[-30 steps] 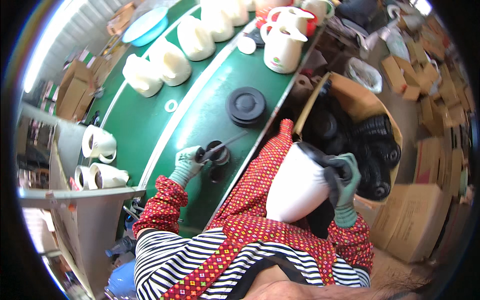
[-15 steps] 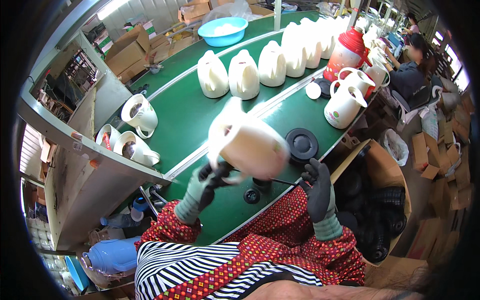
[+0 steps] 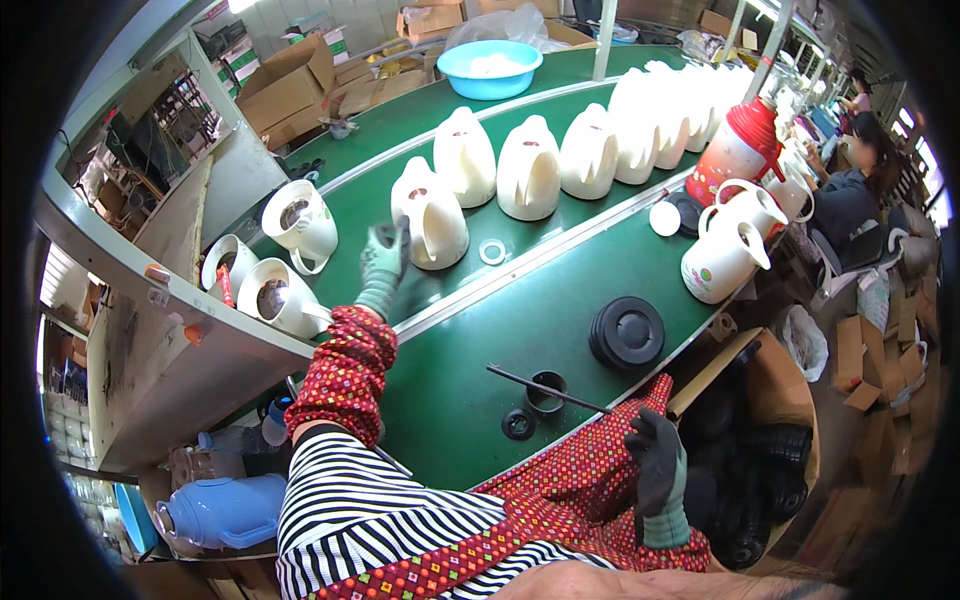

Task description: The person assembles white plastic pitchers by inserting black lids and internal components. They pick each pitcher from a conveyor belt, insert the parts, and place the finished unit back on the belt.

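Observation:
My left hand (image 3: pixel 385 258), in a grey-green glove, is just left of a white jug-shaped flask casing (image 3: pixel 432 222) standing on the green bench. Its fingers are loosely bent, with nothing seen in them. My right hand (image 3: pixel 655 455), in a similar glove, hovers by the bench's near edge, fingers slightly curled and apart, holding nothing I can see. Close to it, a thin black rod (image 3: pixel 540 386) lies across a black cup (image 3: pixel 547 398). A small black round part (image 3: pixel 518 424) sits beside the cup. A white ring (image 3: pixel 491 251) lies right of the casing.
More white casings (image 3: pixel 528 170) stand in a row. Stacked black discs (image 3: pixel 630 333) are nearer me. Tilted white jugs (image 3: pixel 302 220) are on the left, a red flask (image 3: pixel 737 150) on the right. A carton (image 3: pixel 800 400) of black parts stands below; a co-worker (image 3: pixel 850 170) sits beyond.
The white casing has gone from my hands to the bench, at the near-left end of the row. My left hand has moved forward and left; my right hand has dropped lower. The white ring now shows.

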`<state>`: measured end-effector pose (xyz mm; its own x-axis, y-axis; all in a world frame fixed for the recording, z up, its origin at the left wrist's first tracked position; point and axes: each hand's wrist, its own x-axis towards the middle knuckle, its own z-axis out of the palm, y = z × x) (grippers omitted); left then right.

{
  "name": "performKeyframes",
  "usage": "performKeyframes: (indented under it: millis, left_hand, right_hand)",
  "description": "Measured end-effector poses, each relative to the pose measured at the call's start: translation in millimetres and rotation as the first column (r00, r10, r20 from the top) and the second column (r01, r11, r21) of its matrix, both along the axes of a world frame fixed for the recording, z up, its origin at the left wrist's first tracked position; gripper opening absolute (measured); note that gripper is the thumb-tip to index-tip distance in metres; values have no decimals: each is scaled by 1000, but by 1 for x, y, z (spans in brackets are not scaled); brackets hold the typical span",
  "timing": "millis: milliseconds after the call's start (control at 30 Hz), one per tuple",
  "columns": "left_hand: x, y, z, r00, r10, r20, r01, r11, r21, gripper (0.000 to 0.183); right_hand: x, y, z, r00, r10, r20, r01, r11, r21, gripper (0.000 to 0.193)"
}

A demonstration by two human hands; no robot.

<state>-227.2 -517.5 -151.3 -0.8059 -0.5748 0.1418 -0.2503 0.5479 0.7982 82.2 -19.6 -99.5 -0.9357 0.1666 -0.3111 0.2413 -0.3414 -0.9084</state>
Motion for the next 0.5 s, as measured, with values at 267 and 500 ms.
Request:
performKeyframes:
  millis: [267,500]
  left_hand:
    - [-21,-176,27,890,443,106,-316,768,-558,88]
    - [-13,-199,9,900,434,44,-299,688,-661,60]
  right_hand:
    - [24,35,-16,984,-91,154,84,995,56,57]
    - [22,41,-39,990,-16,140,11,999,33,47]
